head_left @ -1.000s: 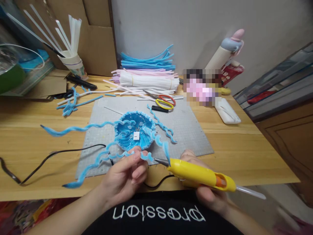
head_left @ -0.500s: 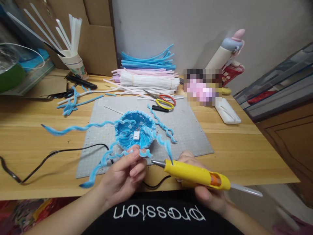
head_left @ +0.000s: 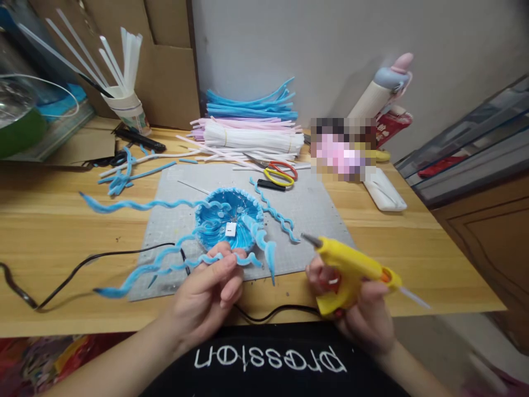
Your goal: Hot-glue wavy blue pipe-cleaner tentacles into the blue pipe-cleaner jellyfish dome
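Between the thumb and fingers of my left hand [head_left: 217, 275] is a wavy blue pipe cleaner [head_left: 173, 267]; its short end sticks out to the right. Just behind it, a blue pipe-cleaner bowl [head_left: 210, 242] lies with its hollow side facing me. A small white square piece [head_left: 230, 229] sits inside the bowl, and curly blue strands stretch out over its rim. My right hand [head_left: 351, 298] grips a yellow hot glue gun [head_left: 351, 262] by the handle. The nozzle points up and left, apart from the strand, and a clear glue stick [head_left: 415, 299] protrudes from the back.
A loose wavy blue strand [head_left: 275, 212] and scissors [head_left: 279, 173] lie on the grey cutting mat [head_left: 318, 220]. Bundles of pipe cleaners [head_left: 252, 138] are stacked by the wall. A cup [head_left: 130, 110] holds glue sticks. A black cord [head_left: 103, 255] crosses the table.
My right hand has swung the glue gun up and to the right, so its nozzle is away from the strand's end. The left hand keeps hold of the strand, barely shifted.
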Motion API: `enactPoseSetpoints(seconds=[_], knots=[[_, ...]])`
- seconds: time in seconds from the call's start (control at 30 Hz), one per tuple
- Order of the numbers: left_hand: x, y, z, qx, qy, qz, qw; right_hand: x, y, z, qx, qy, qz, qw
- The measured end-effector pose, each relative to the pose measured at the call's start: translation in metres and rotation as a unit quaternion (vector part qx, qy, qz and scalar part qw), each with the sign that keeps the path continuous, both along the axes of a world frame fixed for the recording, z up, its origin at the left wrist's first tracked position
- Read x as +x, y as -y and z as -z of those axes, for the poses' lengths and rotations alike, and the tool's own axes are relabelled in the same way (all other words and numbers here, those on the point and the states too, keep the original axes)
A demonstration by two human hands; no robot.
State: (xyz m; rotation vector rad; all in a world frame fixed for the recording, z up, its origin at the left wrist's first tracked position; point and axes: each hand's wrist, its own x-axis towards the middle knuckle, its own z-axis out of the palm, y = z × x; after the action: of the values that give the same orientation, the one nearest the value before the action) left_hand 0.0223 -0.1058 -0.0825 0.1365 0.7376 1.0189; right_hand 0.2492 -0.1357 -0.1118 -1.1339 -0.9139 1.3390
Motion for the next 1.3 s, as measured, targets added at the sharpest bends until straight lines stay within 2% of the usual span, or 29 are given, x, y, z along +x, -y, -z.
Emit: enactPoseSetpoints(seconds=[0.03,0.1,0.2,0.37,0.47,0.53,0.6,0.63,0.67,0.73,0.8,0.9,1.07,1.3], knots=[[-0.001,0.000,0.000,0.010,-0.014,0.001,1.000,0.001,-0.006,-0.002,-0.016,-0.032,0.026,0.999],[-0.003,0.001,0.002,0.035,-0.035,0.001,0.999,0.007,-0.021,-0.006,-0.094,-0.071,0.053,0.992],[-0.008,0.003,0.006,0.065,-0.067,-0.009,0.996,0.027,-0.043,-0.008,-0.202,-0.058,0.025,0.977],[-0.016,0.004,0.004,0.061,-0.104,-0.046,0.992,0.068,-0.060,-0.007,-0.286,0.062,-0.035,0.956],[-0.020,0.003,0.000,0.049,-0.118,-0.088,0.988,0.083,-0.057,-0.018,-0.319,0.163,-0.050,0.932],[-0.023,0.001,-0.001,0.060,-0.150,-0.095,0.982,0.082,-0.050,-0.030,-0.299,0.227,-0.074,0.924],[-0.025,0.001,0.001,0.084,-0.193,-0.094,0.973,0.067,-0.043,-0.042,-0.219,0.282,-0.163,0.920],[-0.025,0.000,0.002,0.096,-0.211,-0.099,0.968,0.056,-0.040,-0.046,-0.173,0.272,-0.213,0.922],[-0.025,0.000,0.005,0.106,-0.225,-0.106,0.963,0.042,-0.039,-0.049,-0.128,0.265,-0.231,0.927],[-0.024,-0.001,0.010,0.117,-0.241,-0.122,0.956,0.013,-0.043,-0.049,-0.030,0.312,-0.192,0.930],[-0.021,-0.002,0.015,0.125,-0.262,-0.129,0.948,-0.013,-0.053,-0.044,0.020,0.343,-0.167,0.924],[-0.016,-0.003,0.021,0.131,-0.303,-0.144,0.933,-0.038,-0.074,-0.035,0.001,0.311,-0.172,0.935],[-0.013,-0.004,0.027,0.140,-0.351,-0.155,0.913,-0.055,-0.097,-0.025,-0.027,0.281,-0.198,0.939],[-0.016,-0.005,0.018,0.147,-0.363,-0.127,0.912,-0.067,-0.108,-0.021,-0.029,0.285,-0.196,0.938]])
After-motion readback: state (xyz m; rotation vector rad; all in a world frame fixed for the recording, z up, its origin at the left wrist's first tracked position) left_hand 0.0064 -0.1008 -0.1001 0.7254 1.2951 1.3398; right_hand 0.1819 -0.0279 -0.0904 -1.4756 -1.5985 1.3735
